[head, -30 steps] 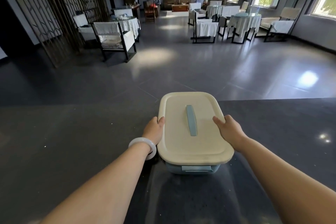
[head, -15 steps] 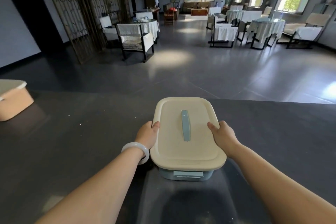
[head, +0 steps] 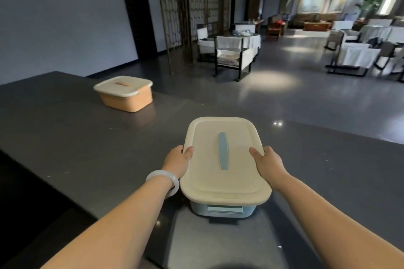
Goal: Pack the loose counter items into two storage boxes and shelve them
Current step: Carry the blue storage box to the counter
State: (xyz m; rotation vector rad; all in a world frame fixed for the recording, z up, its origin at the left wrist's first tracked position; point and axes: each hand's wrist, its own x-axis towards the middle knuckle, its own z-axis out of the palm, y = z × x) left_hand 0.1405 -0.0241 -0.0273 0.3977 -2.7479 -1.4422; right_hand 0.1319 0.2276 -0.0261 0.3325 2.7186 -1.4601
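Hands on the blue storage box (head: 223, 209), one at each long side. Left hand (head: 178, 160) grips the left edge of the cream lid (head: 225, 181), thumb laid on top of the rim, fingers curled out of sight beneath. Right hand (head: 267, 162) does the same at the right edge, thumb on the lid, fingers under the rim. A pale bangle (head: 162, 179) sits on the left wrist, close against the lid's near-left corner.

Lid is seated on the box and covers it fully; contents cannot be seen. A long blue handle (head: 223, 150) runs down the middle of the lid, between the two thumbs. Only the near end wall of the blue box shows below the lid's overhang, with a paler latch or label panel on it, hard to tell which. Whether the box rests on the dark counter (head: 91, 148) or is raised just off it is not clear from this angle; a shadow lies directly under its near end.

Orange storage box (head: 126, 99) stands on the same counter, well apart, farther back and to the left, near the counter's far edge. It too wears a cream lid with a small orange handle at its centre.

Beyond the counter: grey floor, a chair (head: 231, 57) with white cushions, tables under white cloths.
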